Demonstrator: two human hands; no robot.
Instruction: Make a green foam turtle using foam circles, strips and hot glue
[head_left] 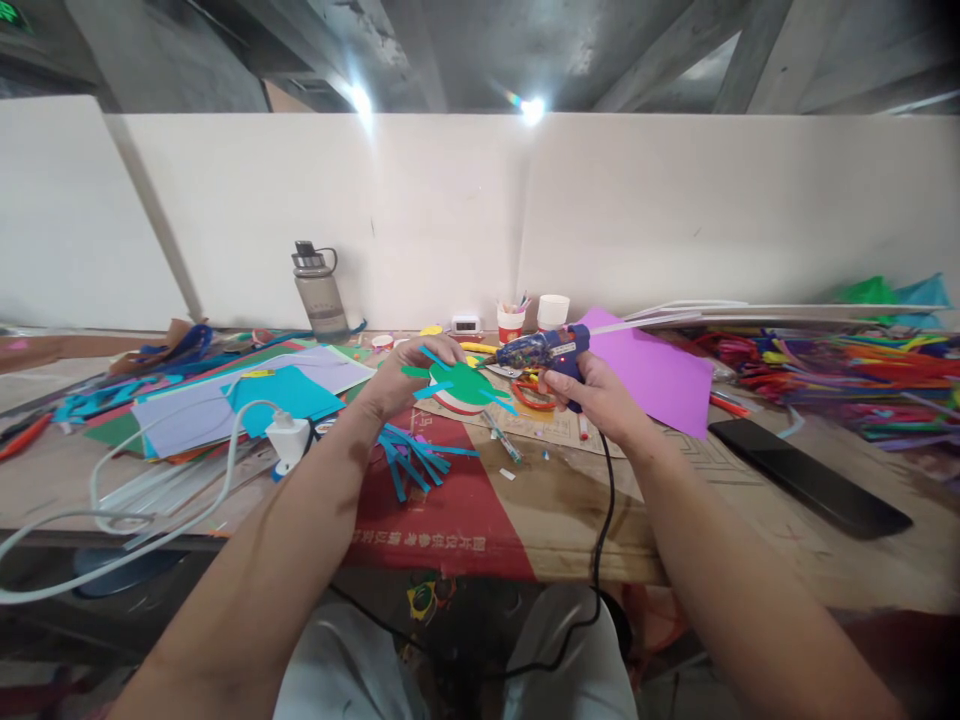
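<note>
My right hand point(589, 385) is closed round the handle of a blue hot glue gun point(551, 350), with a long pale glue stick point(637, 322) jutting from its back. The gun's nozzle points left, close to a round green paper piece point(466, 384). Blue paper strips point(433, 390) stick out from that piece, and a white and red rim shows beneath it. My left hand point(420, 365) grips the piece at its far left edge, its fingertips partly hidden. Just below lies a bundle of cut blue paper strips point(412, 460) on the red part of the table covering.
Coloured paper sheets point(289, 395) and a white plug with cable point(287, 440) lie at left. A bottle point(321, 290) and paper cups point(511, 322) stand behind. Purple paper point(652, 375), a black phone point(810, 477) and pipe cleaners point(847, 370) are at right. The gun's black cord point(606, 530) hangs over the edge.
</note>
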